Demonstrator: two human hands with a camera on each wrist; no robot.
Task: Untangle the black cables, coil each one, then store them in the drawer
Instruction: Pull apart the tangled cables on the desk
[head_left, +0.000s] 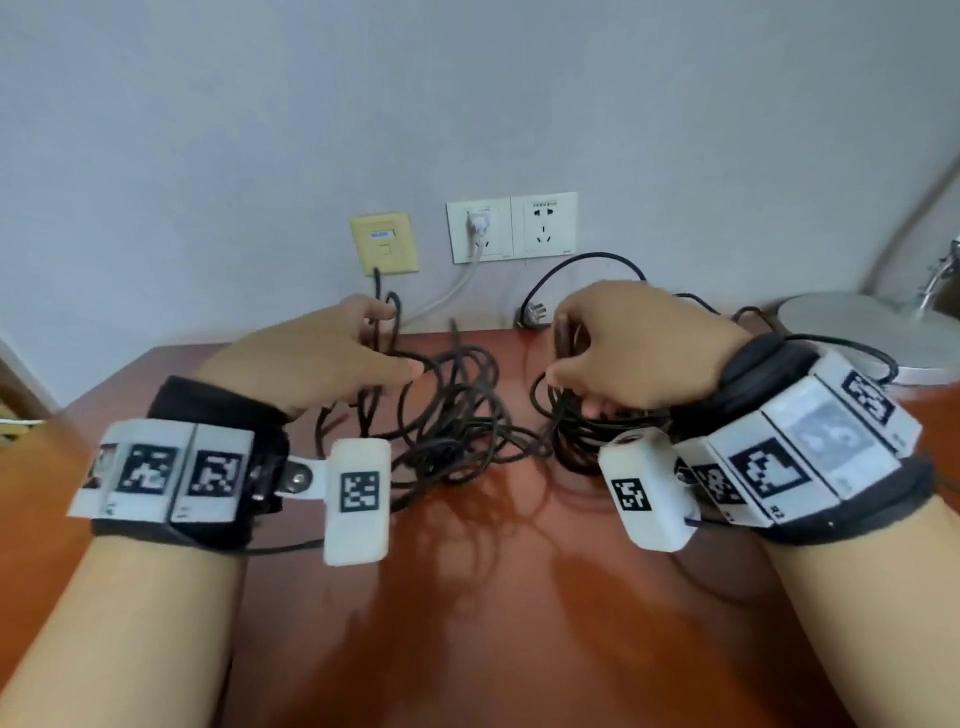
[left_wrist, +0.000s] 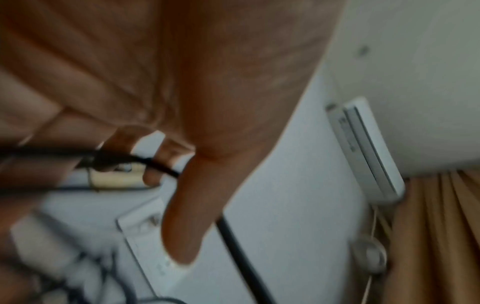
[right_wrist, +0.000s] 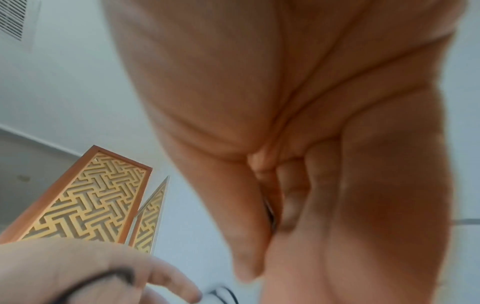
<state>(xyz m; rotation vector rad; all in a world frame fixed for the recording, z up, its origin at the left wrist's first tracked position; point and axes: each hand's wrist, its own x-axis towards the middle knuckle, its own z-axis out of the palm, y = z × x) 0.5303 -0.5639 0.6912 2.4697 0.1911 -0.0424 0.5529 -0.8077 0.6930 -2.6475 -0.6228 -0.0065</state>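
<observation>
While the left hand (head_left: 317, 353) pinches raised strands of the black cables (head_left: 447, 410) tangled on the wooden table (head_left: 467, 597), the right hand (head_left: 639, 345) curls its fingers round a bundled coil (head_left: 587, 421).

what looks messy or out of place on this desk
The black cables lie in a loose tangle on the wooden desk between the left hand and right hand, which both hold strands. An unplugged black plug lies near the wall.
</observation>
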